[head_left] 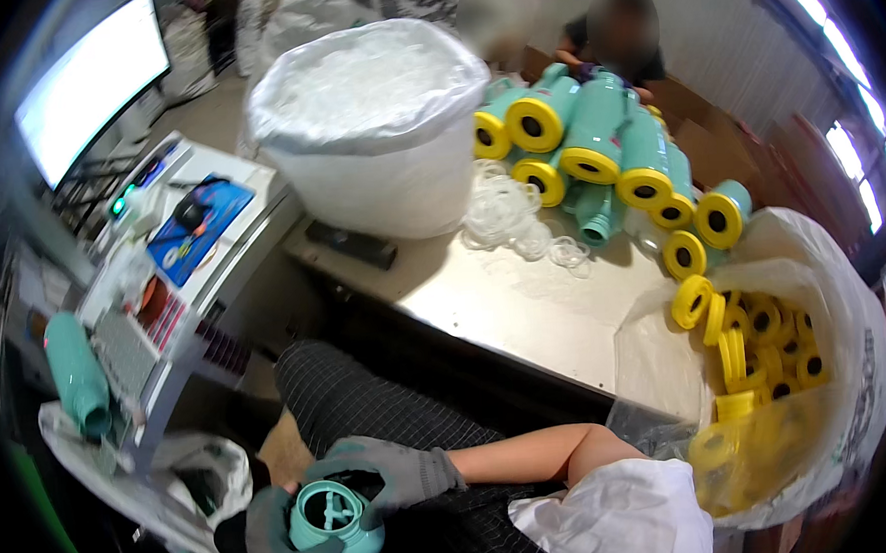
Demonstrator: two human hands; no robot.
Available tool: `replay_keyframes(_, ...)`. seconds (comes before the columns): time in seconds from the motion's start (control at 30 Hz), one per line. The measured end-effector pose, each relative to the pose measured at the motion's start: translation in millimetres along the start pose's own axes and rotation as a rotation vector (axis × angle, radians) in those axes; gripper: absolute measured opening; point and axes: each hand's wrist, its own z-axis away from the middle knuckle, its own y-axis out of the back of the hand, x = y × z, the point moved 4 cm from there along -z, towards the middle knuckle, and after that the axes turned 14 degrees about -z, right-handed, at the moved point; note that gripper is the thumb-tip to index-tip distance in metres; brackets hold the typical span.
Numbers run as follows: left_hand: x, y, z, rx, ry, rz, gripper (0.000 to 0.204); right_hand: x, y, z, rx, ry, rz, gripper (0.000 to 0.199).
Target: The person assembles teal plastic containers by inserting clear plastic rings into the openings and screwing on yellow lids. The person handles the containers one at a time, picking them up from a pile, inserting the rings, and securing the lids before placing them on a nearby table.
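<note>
A teal plastic bottle [345, 548] is upright in my lap, its round threaded mouth facing up with no cap on it. Inside the mouth shows a teal cross-shaped piece [333, 510]. My left hand [280, 541], in a grey glove, is wrapped around the bottle's left side, thumb across the front. From the right, my right hand [395, 471], also grey-gloved, curves over the far rim with its thumb against the neck. The bottle's lower part is cut off by the picture's bottom edge.
On the white table [484, 299] stand a sack [367, 170] of clear pieces, loose white rings [500, 208] and stacked teal bottles [594, 128] with yellow caps. A bag [848, 355] of yellow caps [764, 325] is at right. Another person [616, 42] is behind the stack. A desk with monitor [92, 85] is left.
</note>
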Motion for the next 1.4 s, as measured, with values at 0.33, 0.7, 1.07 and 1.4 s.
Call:
replay_keyframes(0.33, 44, -41, -31, -0.008, -0.116, -0.391, 0.105, -37, 18, 45, 0.274, 0.406, 0.202, 0.028)
replay_keyframes(0.7, 84, -52, -33, 0.149, -0.39, -0.628, 0.084, -55, -3, 21, -0.27, 0.113, 0.765, 0.039)
replay_keyframes(1.07, 64, -70, -14, 0.01, -0.191, -0.651, 0.099, -62, -15, -2, -0.857, -0.31, 0.742, 0.015)
replay_keyframes(1.4, 33, 3, 50, 0.467, -0.141, -0.377, 0.067, -105, 22, -3, 0.101, 0.534, 0.419, 0.014)
